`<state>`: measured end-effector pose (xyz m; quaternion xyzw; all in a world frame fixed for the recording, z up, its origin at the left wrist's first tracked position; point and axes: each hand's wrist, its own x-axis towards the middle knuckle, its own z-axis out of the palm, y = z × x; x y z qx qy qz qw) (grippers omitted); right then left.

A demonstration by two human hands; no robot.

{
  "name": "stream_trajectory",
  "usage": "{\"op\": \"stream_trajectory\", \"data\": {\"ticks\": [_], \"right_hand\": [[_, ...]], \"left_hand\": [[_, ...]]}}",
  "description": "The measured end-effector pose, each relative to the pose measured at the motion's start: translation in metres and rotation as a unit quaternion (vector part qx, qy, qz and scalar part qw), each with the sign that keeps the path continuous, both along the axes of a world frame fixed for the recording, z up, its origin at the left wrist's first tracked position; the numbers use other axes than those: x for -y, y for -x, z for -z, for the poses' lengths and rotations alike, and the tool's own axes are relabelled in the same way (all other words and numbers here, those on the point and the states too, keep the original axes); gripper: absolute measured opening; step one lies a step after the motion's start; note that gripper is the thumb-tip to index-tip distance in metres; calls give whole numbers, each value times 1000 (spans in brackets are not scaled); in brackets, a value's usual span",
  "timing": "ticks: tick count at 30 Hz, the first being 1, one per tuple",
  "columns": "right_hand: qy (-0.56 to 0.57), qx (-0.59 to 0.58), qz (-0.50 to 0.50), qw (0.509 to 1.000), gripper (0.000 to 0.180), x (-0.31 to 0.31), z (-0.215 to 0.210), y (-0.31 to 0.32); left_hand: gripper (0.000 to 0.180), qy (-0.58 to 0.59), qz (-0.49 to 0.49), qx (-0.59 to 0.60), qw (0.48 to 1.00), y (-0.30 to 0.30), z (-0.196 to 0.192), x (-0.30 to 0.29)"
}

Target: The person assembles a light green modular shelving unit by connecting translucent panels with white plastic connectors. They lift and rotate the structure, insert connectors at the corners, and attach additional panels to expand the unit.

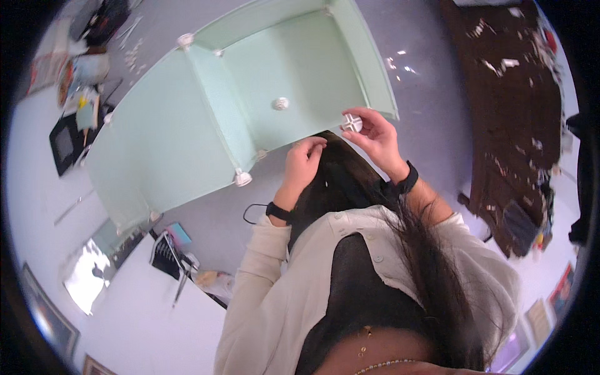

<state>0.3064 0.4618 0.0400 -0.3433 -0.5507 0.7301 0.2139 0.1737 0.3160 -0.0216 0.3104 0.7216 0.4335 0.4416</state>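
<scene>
A light green panel shelf (187, 119) lies on the grey floor, its panels joined by white round connectors (242, 179) at the corners. My right hand (377, 136) pinches a white cross-shaped connector (351, 122) right at the near corner of one panel. My left hand (304, 161) is curled at the lower edge of the same panel, fingertips touching it; I cannot tell whether it grips it. One loose white connector (280, 104) rests inside the open compartment. Both wrists wear black bands. My long dark hair hangs down and hides the floor under my hands.
A dark brown surface (512, 106) strewn with small scraps runs along the right. Clutter, papers and a black flat device (65, 147) sit at the upper left. A shiny bag (87, 275) and a striped black item (165, 253) lie at the lower left.
</scene>
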Motion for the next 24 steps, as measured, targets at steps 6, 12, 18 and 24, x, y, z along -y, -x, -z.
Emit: {"op": "stream_trajectory", "data": {"ticks": [6,12,18,24], "right_hand": [[-48,161,172,971,37,10,5,-74],[-164,222,201,940,37,-14,20,-80],[-163,276,141,937,33,-29,5,-81],[-111,253,167,946,31,-32,-3,-79]], "left_hand": [[18,-25,35,185,982,-38,17,-52],[21,-78,69,114,988,-61,13,-99],[20,-94,87,124,984,-70,12,-114],[22,-171,48,36,984,-70,-2,-117]]}}
